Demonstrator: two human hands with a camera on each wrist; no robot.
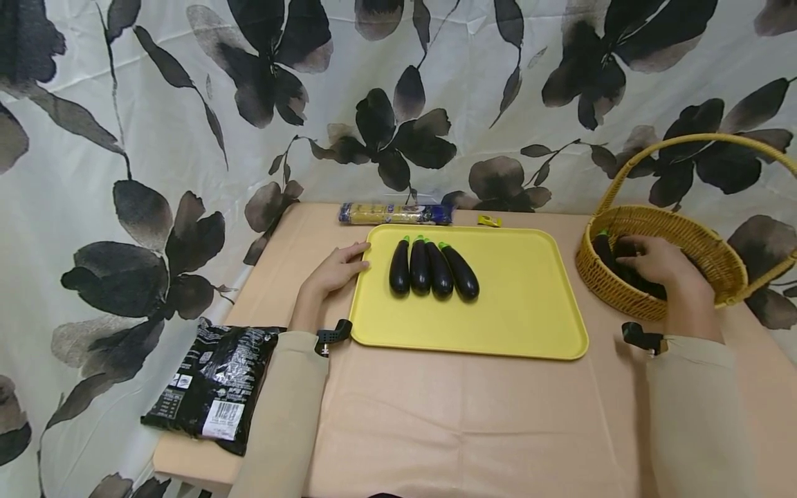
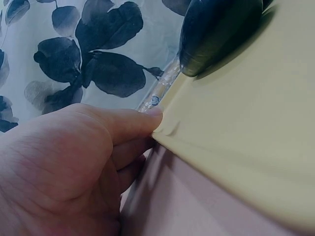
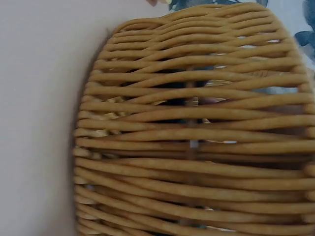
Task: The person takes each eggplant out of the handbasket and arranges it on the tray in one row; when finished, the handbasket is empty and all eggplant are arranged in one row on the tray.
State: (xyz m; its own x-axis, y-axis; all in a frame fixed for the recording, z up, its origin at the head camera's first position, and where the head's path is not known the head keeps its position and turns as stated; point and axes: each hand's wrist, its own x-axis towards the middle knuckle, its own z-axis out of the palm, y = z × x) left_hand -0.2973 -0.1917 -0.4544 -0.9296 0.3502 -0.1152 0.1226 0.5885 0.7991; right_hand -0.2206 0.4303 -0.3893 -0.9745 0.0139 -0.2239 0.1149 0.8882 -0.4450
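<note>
At the head view's right, the right hand reaches into the basket among dark eggplants; whether its fingers hold one, I cannot tell. Near centre, four more eggplants lie on the tray, its left rim pinched by the left hand. This seems a picking-out step, calling for a firm grip and lift.

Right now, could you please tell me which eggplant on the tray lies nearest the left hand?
The leftmost eggplant; the other three lie beyond it, farther right.
</note>
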